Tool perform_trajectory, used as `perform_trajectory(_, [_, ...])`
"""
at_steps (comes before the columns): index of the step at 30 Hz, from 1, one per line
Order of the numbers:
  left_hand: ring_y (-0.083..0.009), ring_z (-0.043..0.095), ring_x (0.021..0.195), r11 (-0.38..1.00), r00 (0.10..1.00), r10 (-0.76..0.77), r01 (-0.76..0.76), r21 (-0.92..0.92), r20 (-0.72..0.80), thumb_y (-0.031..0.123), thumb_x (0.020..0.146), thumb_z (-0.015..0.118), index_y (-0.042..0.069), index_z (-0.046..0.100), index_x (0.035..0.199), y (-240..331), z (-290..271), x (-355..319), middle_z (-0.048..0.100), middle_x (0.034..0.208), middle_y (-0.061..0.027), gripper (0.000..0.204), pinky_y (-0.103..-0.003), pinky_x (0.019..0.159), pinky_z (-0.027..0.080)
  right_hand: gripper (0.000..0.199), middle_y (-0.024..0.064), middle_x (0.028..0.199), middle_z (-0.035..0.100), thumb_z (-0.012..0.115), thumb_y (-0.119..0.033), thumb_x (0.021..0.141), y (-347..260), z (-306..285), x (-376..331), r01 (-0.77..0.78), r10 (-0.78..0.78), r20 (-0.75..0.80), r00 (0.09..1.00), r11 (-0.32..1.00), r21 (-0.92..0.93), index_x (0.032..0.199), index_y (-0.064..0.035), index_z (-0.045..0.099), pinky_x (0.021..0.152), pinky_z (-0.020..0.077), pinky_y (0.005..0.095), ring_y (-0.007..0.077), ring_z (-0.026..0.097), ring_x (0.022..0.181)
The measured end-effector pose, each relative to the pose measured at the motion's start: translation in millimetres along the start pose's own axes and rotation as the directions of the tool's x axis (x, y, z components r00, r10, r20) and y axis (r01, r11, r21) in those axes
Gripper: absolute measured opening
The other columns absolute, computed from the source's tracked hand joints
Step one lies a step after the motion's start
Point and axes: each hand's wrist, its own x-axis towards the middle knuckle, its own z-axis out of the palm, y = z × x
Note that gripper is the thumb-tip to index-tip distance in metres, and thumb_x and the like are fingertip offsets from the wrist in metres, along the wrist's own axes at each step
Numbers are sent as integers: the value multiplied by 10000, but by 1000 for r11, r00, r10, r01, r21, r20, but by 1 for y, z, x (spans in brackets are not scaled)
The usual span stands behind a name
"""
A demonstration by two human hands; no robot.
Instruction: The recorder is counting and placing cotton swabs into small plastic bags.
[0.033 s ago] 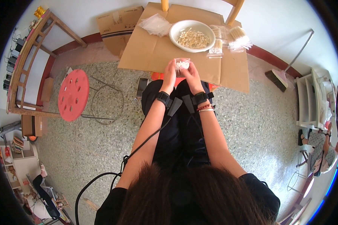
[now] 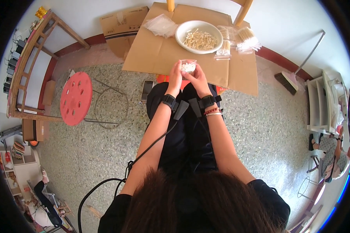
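Note:
Between my two hands, just over the near edge of a cardboard sheet (image 2: 155,54), is a clear plastic bag with a bundle of cotton swabs (image 2: 188,68), white tips facing up. My left hand (image 2: 175,80) wraps its left side, and my right hand (image 2: 200,81) closes on its right side. The lower part of the bag is hidden by my fingers. Beyond it stands a white bowl (image 2: 178,37) holding many loose swabs (image 2: 200,40). Filled swab bags (image 2: 224,46) lie to the bowl's right, and flat clear plastic bags (image 2: 160,25) to its left.
A red round stool (image 2: 76,98) stands at the left, near a wooden table frame (image 2: 27,77). A phone-like dark object (image 2: 147,90) is beside my left knee. At the right are a broom (image 2: 287,82) and a white shelf (image 2: 319,105). Cables hang from my wrist bands.
My right thumb has moved off the white swab tips toward the bag's right side, so more of the tips show. Both hands still hold the bag in nearly the same place.

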Motion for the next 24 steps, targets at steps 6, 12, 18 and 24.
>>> perform_trajectory(6, [-97, 540, 881, 998, 1000, 10, -12, -67, -26, 371, 927, 435, 19, 537, 1054, 6, 1, 1, 577, 966, -56, 387, -247, 778, 437, 381, 51, 1078, 569, 614, -93, 833, 1, -3, -2, 32, -31, 28, 999, 999, -10, 1174, 4, 474, 826, 446, 257, 113, 542, 968])
perform_trajectory(12, [-49, 521, 778, 999, 998, 8, -6, -36, 57, 196, 869, 579, 29, 580, 904, 12, -1, -4, 580, 835, -1, 171, -212, 689, 423, 332, 34, 1035, 584, 572, -143, 871, 1, -7, -5, -9, 9, -34, 999, 1000, 9, 1156, 7, 492, 798, 438, 240, 89, 540, 923])
perform_trajectory(18, [-39, 511, 744, 1000, 996, 1, -2, 12, 89, 170, 868, 568, 43, 584, 858, 13, -3, -6, 567, 790, 21, 129, -196, 670, 414, 288, 30, 1031, 579, 513, -192, 905, 2, -3, -11, 21, -13, -55, 998, 990, 139, 1117, 2, 522, 834, 407, 234, 85, 520, 940])
perform_trajectory(24, [-49, 531, 783, 997, 984, 26, -39, 74, 179, 149, 861, 572, 31, 596, 885, 10, -6, -8, 586, 823, 11, 123, -200, 707, 421, 237, 32, 1031, 584, 510, -142, 894, 2, -12, -14, 15, -9, -64, 998, 996, 93, 1089, -10, 529, 833, 412, 240, 91, 528, 938])
